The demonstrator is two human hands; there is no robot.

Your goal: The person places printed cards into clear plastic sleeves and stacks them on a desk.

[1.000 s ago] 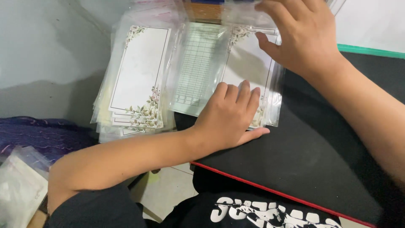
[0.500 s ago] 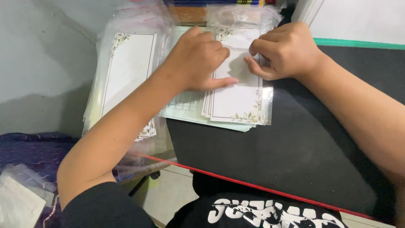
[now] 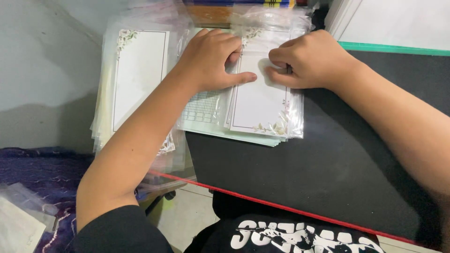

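A clear plastic sleeve holding white floral-bordered cards [image 3: 262,110] lies at the far left part of the black table [image 3: 337,168]. My left hand [image 3: 211,58] presses flat on the sleeve's upper left, fingers pointing right. My right hand [image 3: 311,58] is curled and pinches the sleeve's upper right edge. Under the sleeve lie pale green grid sheets [image 3: 199,110].
A tall stack of bagged floral cards [image 3: 138,77] stands to the left, beside the table. White sheets with a green edge [image 3: 398,23] lie at the far right. A purple cloth [image 3: 33,168] and a plastic bag [image 3: 18,220] sit low at the left.
Both hands have stayed on the sleeve of cards. My left hand has shifted a little, and the sleeve's top now lies flatter under my fingers.
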